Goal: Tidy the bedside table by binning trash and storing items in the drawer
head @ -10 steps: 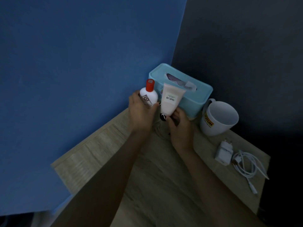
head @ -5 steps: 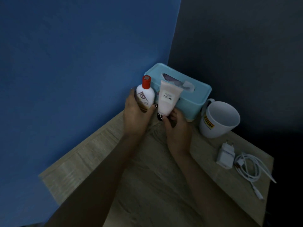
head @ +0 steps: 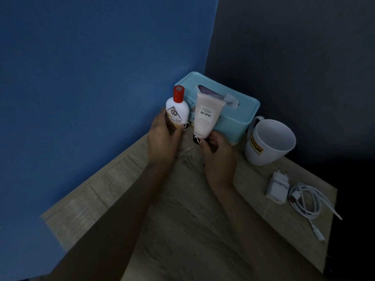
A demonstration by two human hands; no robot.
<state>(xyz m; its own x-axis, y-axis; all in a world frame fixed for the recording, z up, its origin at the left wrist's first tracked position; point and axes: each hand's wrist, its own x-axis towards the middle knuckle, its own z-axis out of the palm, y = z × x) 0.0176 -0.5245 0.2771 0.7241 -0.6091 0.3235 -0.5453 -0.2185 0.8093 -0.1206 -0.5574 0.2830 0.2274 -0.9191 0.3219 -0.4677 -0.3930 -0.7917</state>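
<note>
Here, both hands are raised over the far part of the wooden bedside table (head: 182, 230), each closed around one container. The left hand (head: 162, 136) wraps the lower body of a white bottle with a red cap (head: 177, 110), fingers curled round its front and the thumb on the side toward the blue wall; the bottle stands upright, cap uppermost. The right hand (head: 217, 148) pinches the narrow cap end of a pale pink tube labelled "tease" (head: 206, 118) between thumb and fingertips, so that the tube's flat crimped end points up and leans slightly toward the bottle. The two containers are just beside each other, not touching as far as I can tell, and both are held clear of the tabletop.

Behind them, in the corner, sits a light blue tissue box (head: 239, 116) with a tissue poking from its slot. To its right stands a white mug (head: 269, 145) with a yellow logo. Nearer the right edge lie a white charger plug (head: 278, 187) and, just beside it, a loosely coiled white cable (head: 306, 201).
</note>
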